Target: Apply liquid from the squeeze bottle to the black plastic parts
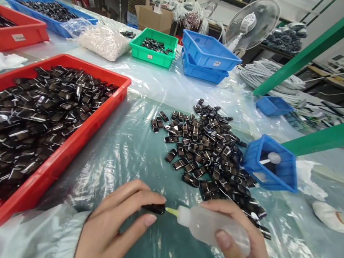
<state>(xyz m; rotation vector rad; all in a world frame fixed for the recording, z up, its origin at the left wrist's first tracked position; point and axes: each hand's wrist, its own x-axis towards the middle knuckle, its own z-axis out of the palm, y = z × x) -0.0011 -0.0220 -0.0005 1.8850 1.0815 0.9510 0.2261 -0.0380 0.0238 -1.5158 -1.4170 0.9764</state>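
My left hand (114, 227) pinches a small glossy black part (153, 207) between thumb and fingers, low in the middle of the view. My right hand (245, 248) is wrapped round a translucent squeeze bottle (209, 227) lying sideways, its yellow nozzle (171, 211) touching the end of the black part. Just beyond my hands, a loose heap of the same black parts (207, 146) lies on the plastic-covered table (145, 142).
A large red tray (71, 149) full of black parts sits at left. A small blue bin (271, 167) stands right of the heap. Farther back are green (152, 47), blue (209, 51) and red trays, a bag of white pieces (104, 41), a fan (252, 23), and a person standing at the back.
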